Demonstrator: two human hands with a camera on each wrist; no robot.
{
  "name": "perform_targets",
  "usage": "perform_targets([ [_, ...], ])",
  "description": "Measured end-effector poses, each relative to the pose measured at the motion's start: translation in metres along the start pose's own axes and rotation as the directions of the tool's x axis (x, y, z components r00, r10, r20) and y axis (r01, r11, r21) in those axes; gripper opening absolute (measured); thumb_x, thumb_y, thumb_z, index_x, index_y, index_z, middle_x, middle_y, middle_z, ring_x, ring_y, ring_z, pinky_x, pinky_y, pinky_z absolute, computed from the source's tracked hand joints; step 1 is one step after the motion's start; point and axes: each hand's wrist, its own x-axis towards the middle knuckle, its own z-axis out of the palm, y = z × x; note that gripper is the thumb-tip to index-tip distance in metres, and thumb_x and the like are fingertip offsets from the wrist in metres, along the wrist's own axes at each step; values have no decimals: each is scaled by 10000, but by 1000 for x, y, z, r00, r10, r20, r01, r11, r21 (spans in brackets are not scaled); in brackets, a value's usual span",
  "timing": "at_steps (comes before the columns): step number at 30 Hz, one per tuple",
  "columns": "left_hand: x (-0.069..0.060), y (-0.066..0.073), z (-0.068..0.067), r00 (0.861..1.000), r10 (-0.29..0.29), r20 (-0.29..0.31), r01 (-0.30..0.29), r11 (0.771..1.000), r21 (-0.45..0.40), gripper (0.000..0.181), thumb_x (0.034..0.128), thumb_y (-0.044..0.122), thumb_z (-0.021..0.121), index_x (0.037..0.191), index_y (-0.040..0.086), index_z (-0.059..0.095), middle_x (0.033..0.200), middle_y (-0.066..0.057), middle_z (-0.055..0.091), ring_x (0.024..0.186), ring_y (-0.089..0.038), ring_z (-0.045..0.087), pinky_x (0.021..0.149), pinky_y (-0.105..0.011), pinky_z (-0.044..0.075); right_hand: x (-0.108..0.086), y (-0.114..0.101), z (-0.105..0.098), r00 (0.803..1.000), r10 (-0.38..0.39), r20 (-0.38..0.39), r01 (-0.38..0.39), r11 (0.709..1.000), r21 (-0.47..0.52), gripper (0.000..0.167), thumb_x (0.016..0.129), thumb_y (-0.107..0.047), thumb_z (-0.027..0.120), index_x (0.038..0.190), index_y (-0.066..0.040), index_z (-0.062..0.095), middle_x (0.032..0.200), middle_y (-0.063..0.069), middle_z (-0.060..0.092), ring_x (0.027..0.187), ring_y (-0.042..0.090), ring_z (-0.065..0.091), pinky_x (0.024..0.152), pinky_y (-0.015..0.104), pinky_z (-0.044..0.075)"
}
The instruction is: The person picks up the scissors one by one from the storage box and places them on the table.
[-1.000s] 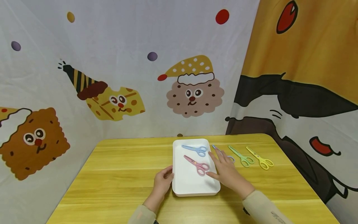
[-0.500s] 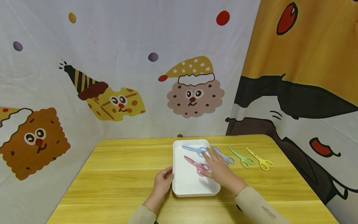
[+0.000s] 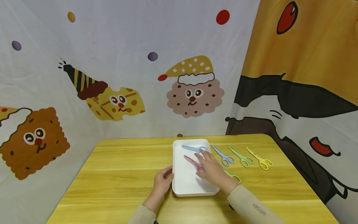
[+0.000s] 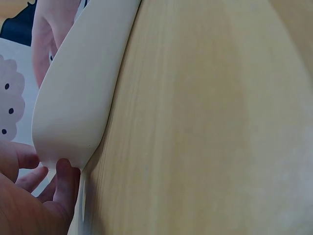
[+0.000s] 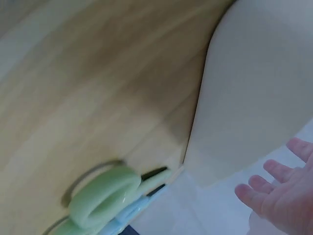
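Observation:
A white tray [image 3: 181, 186] lies on the table, holding light-blue scissors [image 3: 191, 148] and pink scissors [image 3: 191, 161]. My left hand [image 3: 162, 182] holds the tray's left side; in the left wrist view its thumb and fingertips are against the wall. Over the tray, my right hand [image 3: 211, 169] hovers at the pink scissors' handles, covering much of them. Its fingers look extended and somewhat spread in the right wrist view, with nothing seen between them. Contact with the pink scissors cannot be made out.
Right of the tray lie blue scissors [image 3: 223, 156], green scissors [image 3: 241, 157] and yellow scissors [image 3: 260, 159] in a row. Another yellow-green pair of scissors [image 3: 235, 178] is partly hidden by my right hand. A patterned cloth [image 3: 126, 37] hangs behind the wooden table [image 3: 120, 180].
My right hand has moved left from beside the tray to over the pink scissors. The blue scissors and the yellow-green pair have come out from behind it. My left hand stays put.

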Motion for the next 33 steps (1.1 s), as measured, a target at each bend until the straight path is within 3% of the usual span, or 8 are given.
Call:
perform_targets([
  [9,1,1,1,1000,5,-4,-5,1000,12,350,889,6,594,1238,-28,596,1199,-209,623,1078,-303,615,875,-328,547,2,-8,9,993,71,95,-78,995,65,771,763,-289,783,1429,-155,420,1521,184,279,1352,432,289,1077,607,306],
  [18,1,1,0,1000,15,-1,-15,1000,13,349,889,8,594,1236,-35,595,1200,-214,623,1079,-308,615,872,-331,548,7,-8,12,972,140,188,-161,982,101,781,778,-300,769,1446,-161,390,1533,203,235,1364,462,241,1062,656,278],
  [22,0,1,0,1000,4,5,-4,1000,9,355,890,10,595,1242,-35,590,1207,-217,618,1085,-310,612,872,-324,549,12,-7,16,959,175,223,-195,978,71,800,766,-320,774,1446,-151,386,1513,224,254,1332,482,273,1066,646,275],
  [28,0,0,0,1000,-5,2,5,1000,0,350,891,12,597,1238,-31,594,1198,-211,622,1084,-302,610,873,-317,548,18,-9,18,949,204,242,-210,978,0,799,731,-339,795,1407,-109,436,1414,239,378,1195,450,403,1008,589,365],
  [33,0,0,0,1000,-3,4,3,1000,-2,348,893,16,598,1238,-28,595,1199,-209,622,1084,-299,609,875,-317,547,22,-8,20,934,254,253,-256,966,-27,798,727,-345,799,1399,-101,444,1376,233,411,1179,422,405,1009,560,376],
])
